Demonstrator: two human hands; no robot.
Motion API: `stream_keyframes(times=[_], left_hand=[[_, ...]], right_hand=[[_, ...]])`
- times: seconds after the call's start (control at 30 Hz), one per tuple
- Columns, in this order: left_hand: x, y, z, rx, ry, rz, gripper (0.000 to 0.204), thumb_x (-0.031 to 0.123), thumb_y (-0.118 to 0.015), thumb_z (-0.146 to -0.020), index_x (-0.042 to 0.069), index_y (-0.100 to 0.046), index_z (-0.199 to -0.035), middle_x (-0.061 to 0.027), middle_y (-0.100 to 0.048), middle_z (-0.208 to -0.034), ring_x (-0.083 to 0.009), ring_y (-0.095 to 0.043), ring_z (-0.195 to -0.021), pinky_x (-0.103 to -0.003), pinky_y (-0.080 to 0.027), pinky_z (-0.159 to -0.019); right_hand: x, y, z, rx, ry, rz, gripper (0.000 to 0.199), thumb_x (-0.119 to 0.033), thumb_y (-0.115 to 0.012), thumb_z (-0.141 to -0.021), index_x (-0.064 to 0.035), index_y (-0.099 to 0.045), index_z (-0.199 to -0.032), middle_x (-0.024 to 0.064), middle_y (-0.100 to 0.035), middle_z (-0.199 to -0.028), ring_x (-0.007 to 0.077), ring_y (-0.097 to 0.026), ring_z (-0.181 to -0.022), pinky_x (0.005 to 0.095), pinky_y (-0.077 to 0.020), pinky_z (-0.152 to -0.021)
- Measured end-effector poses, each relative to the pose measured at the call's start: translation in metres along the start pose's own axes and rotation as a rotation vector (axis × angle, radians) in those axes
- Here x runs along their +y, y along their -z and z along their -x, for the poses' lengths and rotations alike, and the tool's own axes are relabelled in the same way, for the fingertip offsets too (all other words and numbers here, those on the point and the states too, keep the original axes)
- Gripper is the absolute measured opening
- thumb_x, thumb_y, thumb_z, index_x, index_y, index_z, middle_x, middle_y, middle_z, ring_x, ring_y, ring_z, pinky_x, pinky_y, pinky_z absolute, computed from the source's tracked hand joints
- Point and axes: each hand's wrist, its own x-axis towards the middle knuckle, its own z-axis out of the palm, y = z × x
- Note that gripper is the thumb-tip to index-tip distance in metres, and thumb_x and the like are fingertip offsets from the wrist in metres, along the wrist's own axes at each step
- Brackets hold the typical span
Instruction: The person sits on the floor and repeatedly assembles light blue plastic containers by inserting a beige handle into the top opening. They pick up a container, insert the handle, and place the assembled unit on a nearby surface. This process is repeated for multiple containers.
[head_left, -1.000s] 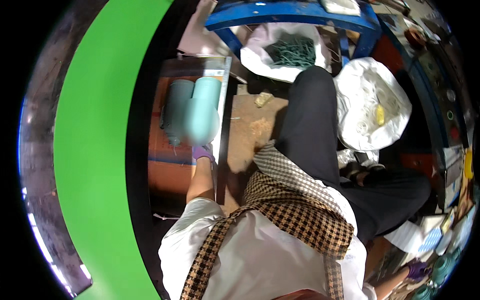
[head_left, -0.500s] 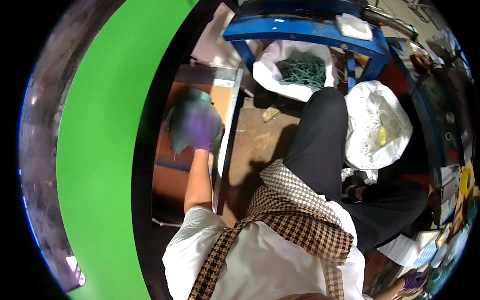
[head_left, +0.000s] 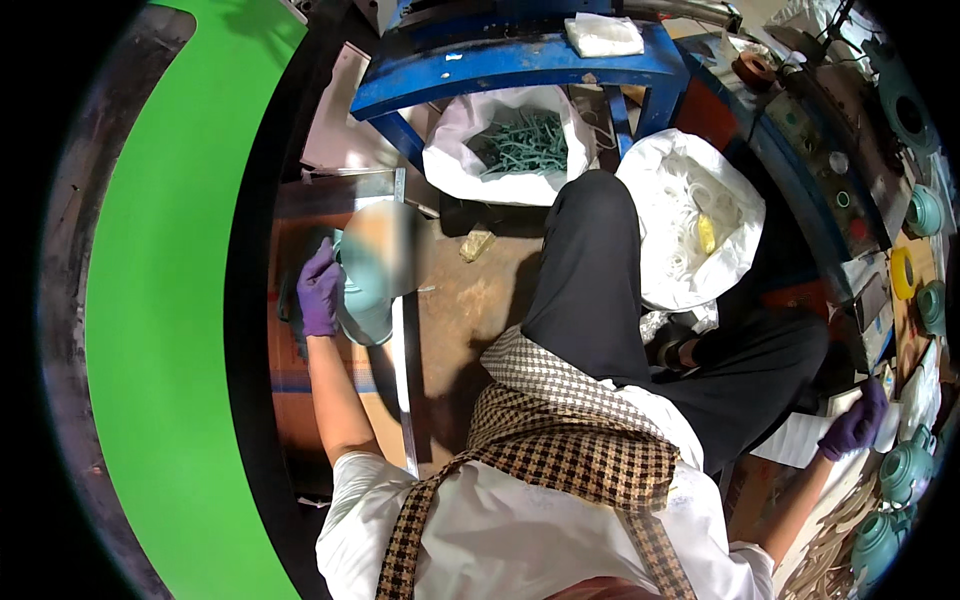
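Observation:
My left hand (head_left: pixel 319 292), in a purple glove, has its fingers closed on the left edge of a teal, rounded hollow plastic housing (head_left: pixel 366 305). The housing is tilted over a brown cardboard box, its dark rim toward me; its upper right part blurs into a pale round shape I cannot make out. Far to the right is my right hand (head_left: pixel 853 424), also gloved in purple, with fingers curled together; anything in them is hidden. Close below it stand more teal housings (head_left: pixel 906 472), next to a white sheet (head_left: pixel 787 440).
A green conveyor belt (head_left: pixel 165 330) runs along the left. Ahead, under a blue metal bench (head_left: pixel 520 68), a white sack (head_left: pixel 455 165) holds teal plastic scraps. Another white sack (head_left: pixel 640 265) contains white rings and a yellow piece. Yellow tape (head_left: pixel 903 273) lies at the right.
The view has swung to the right. My left hand, earlier over a blurred dark teal shape, now grips the housing's side. My right hand has come up and away from a teal housing.

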Motion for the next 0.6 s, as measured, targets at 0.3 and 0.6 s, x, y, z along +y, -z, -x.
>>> stream_keyframes(times=[0.3, 0.6], left_hand=[[0.023, -0.015, -0.003, -0.165, 0.141, -0.953, 0.102, 0.028, -0.091, -0.065, 0.005, -0.041, -0.151, -0.0172, -0.051, -0.144, -0.0292, -0.053, -0.130, -0.039, -0.039, -0.112], [0.153, -0.157, 0.048, -0.234, -0.480, -1.113, 0.068, 0.034, -0.092, -0.056, 0.009, -0.068, -0.114, -0.0137, -0.066, -0.123, -0.0330, -0.061, -0.117, -0.047, -0.044, -0.104]], right_hand=[[-0.194, -0.114, -0.065, -0.435, 0.297, -0.569, 0.043, -0.008, -0.060, -0.063, -0.0009, -0.072, -0.104, 0.0152, -0.064, -0.100, 0.0334, -0.061, -0.093, 0.0428, -0.0491, -0.087], [-0.343, -0.184, -0.070, -0.591, 0.552, -0.869, 0.044, -0.016, -0.072, -0.082, -0.0106, -0.064, -0.125, 0.0135, -0.063, -0.125, 0.0312, -0.068, -0.094, 0.0383, -0.0554, -0.076]])
